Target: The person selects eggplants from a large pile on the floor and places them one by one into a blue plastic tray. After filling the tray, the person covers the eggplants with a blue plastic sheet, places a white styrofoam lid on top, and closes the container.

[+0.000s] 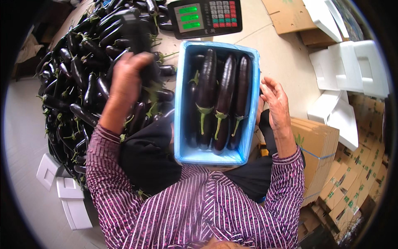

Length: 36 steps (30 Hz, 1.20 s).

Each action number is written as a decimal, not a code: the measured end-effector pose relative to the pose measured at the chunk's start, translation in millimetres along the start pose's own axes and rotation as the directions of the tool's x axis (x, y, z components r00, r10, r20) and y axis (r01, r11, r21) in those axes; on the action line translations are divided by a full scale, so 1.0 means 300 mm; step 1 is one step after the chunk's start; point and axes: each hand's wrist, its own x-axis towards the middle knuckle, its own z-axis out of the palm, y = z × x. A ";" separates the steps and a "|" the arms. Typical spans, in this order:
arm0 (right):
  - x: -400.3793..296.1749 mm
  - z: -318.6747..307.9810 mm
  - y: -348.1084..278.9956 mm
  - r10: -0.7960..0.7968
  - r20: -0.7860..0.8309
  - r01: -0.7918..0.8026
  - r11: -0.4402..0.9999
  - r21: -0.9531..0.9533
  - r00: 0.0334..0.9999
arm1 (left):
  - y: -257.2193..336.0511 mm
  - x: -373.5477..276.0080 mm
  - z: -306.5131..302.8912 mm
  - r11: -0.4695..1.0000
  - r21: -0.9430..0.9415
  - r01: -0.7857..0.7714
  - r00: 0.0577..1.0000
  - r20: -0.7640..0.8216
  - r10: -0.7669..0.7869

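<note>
Before me stands a foam box (178,102) lined with blue plastic film. Several glossy dark purple eggplants lie in it lengthwise; three on top, such as the middle eggplant (228,81), have green stems towards me. My left hand (126,77) is blurred by motion left of the box, over a heap of eggplants (77,71). It is shut on a dark eggplant (136,34), also blurred, with its green stem end towards me. Outside the box's right wall is my right hand (276,102), fingers loosely bent and apart, holding nothing. Whether its fingertips touch the rim is unclear.
A digital scale display with keypad (206,17) stands beyond the box. White foam boxes (348,67) and flattened cardboard cartons (320,149) bound with blue strap are on the right. More white foam pieces (73,204) lie at lower left. My bent knees flank the box.
</note>
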 end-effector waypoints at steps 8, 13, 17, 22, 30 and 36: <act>-0.020 -0.045 0.071 0.020 -0.056 -0.019 1.000 0.006 0.998 | -0.110 0.071 -0.382 0.922 0.300 -0.246 0.876 -0.337 0.344; -0.075 -0.044 0.215 -0.017 -0.092 0.005 0.991 -0.131 0.996 | -0.093 -0.177 0.098 0.933 0.333 -0.138 0.970 0.235 0.060; -0.161 -0.057 0.279 0.055 -0.246 -0.097 0.982 -0.162 0.968 | -0.211 -0.170 0.200 0.857 0.485 -0.174 0.962 0.269 0.043; -0.220 -0.115 0.584 0.309 -0.339 -0.298 0.951 0.086 0.889 | -0.529 -0.171 0.092 0.839 0.530 0.125 0.989 0.002 -0.148; -0.376 -0.131 0.784 0.542 -0.184 -0.526 0.840 0.130 0.820 | -0.774 -0.761 0.055 0.788 -0.062 0.612 0.788 -0.031 -0.615; -0.365 -0.182 0.844 0.496 -0.244 -0.546 0.807 -0.224 0.834 | -0.764 -0.908 0.115 0.631 -0.551 0.546 0.720 -0.076 -0.690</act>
